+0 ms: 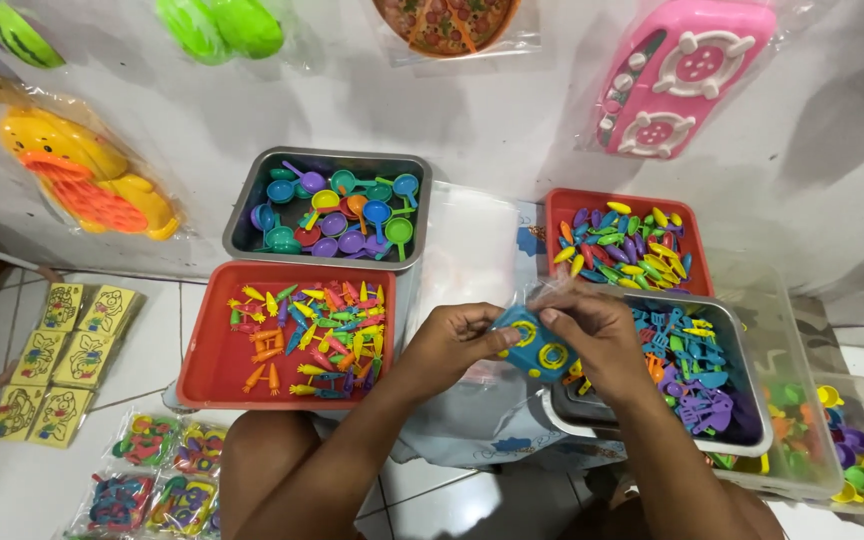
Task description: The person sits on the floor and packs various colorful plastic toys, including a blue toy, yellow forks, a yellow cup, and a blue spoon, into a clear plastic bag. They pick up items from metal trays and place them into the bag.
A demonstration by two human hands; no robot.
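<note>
Both hands, left hand point(455, 340) and right hand point(592, 330), pinch the blue toy stove point(532, 345) between them.

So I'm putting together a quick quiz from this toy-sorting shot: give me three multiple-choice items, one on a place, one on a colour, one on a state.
1. Where is the tray of toy carrots?
A. left of the hands
B. hung on the wall
C. behind the pink stove

2. What colour is the small toy held in both hands?
A. red
B. blue with yellow rings
C. white

3. How do the hands stand?
A. both resting empty
B. one in a tray
C. both pinching one toy

Answers:
1 A: the red tray with carrots lies left of the left hand.
2 B: the toy stove is blue with yellow rings.
3 C: the left hand and right hand both grip it.
</note>
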